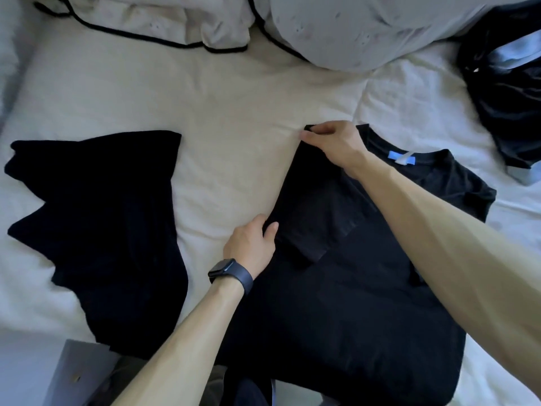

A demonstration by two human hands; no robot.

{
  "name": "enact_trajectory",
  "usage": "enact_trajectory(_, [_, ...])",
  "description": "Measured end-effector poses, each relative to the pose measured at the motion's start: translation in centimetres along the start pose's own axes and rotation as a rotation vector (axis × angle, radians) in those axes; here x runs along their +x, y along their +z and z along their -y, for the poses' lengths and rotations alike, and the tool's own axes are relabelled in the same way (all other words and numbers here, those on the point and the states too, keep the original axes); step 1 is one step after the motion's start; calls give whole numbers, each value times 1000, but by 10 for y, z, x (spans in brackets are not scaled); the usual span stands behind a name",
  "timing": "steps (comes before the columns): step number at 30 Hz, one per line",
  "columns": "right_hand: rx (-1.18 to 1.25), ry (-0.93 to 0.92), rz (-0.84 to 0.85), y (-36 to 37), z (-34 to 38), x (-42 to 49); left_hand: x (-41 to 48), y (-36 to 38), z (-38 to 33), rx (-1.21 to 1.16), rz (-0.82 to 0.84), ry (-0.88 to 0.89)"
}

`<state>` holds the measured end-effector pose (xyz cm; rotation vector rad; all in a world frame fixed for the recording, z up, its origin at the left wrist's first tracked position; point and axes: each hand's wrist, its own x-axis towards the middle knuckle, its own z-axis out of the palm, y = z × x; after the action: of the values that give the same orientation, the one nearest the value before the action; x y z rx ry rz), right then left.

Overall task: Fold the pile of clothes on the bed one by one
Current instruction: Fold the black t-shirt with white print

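Black T-shirt (351, 303) lies flat on the bed sheet (234, 98), right of centre, collar at the far end with a blue label (400, 157) showing. Its left side is turned inward, making a long straight edge that runs from near to far; a sleeve lies across the body. Right hand (330, 142) pinches the far corner of that folded edge between thumb and curled fingers. Left hand (251, 244), a watch (231, 273) on its wrist, grips the same edge lower down, thumb on top, fingers tucked out of sight under the cloth. The shirt's right sleeve lies spread on the sheet. The near hem runs off the near edge of the bed. A second black garment (102, 230) lies to the left, apart from the shirt, with a strip of bare sheet between them. Broad open sheet beyond the hands, up to a pillow (351, 30) and a black-piped cover (146, 22). A dark heap of clothes (503, 92) sits far right. The corner of a grey box (73, 373) shows near left.
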<state>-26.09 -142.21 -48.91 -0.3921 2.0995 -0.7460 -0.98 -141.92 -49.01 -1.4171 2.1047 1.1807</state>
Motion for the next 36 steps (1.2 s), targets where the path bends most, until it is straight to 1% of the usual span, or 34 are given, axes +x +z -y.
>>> enact_trajectory(2, [-18, 5, 10, 0, -5, 0, -3, -1, 0, 18, 5, -5])
enact_trajectory(7, [-183, -19, 23, 2, 2, 1, 2, -6, -14, 30, -33, -25])
enact_trajectory(9, [-152, -35, -6, 6, 6, 6, 7, -6, -20, -11, -72, -27])
enact_trajectory(11, [-68, -58, -33, 12, 8, 10, 13, -6, -22, -21, -95, -22])
enact_trajectory(15, [6, -79, -24, 14, 0, 2, 23, -5, -23, 43, -66, -17])
enact_trajectory(17, [52, -113, -108, 7, -14, -20, 27, -6, -30, 44, -89, 1])
enact_trajectory(18, [52, -144, -193, 3, -27, -37, 29, -7, -35, 58, -137, 41])
enact_trajectory(19, [25, -171, -292, 0, -44, -55, 31, -6, -40, 111, -228, 134])
enact_trajectory(21, [-78, -204, -469, -1, -84, -96, 39, 1, -55, 331, -415, 447])
enact_trajectory(22, [-124, -222, -539, 2, -104, -115, 46, 6, -61, 438, -445, 613])
enact_trajectory(23, [-181, -245, -587, 6, -123, -131, 53, 12, -67, 551, -416, 732])
enact_trajectory(24, [-271, -259, -607, 12, -140, -144, 59, 17, -71, 663, -339, 778])
enact_trajectory(25, [-382, -259, -604, 18, -154, -153, 67, 22, -74, 764, -255, 767])
enact_trajectory(26, [-484, -247, -588, 23, -167, -159, 76, 26, -75, 832, -177, 716])
enact_trajectory(28, [-565, -200, -575, 27, -184, -167, 91, 31, -75, 851, -95, 599])
enact_trajectory(30, [-522, -162, -631, 17, -194, -166, 97, 32, -76, 857, -112, 557])
enact_trajectory(31, [-484, -148, -672, 9, -197, -162, 94, 32, -77, 841, -148, 572])
enact_trajectory(34, [-434, -83, -814, -28, -207, -147, 67, 43, -75, 729, -279, 714])
enact_trajectory(35, [-447, -49, -839, -40, -211, -141, 58, 49, -74, 712, -272, 729])
enact_trajectory(36, [-460, -6, -819, -51, -217, -134, 51, 56, -75, 713, -234, 711])
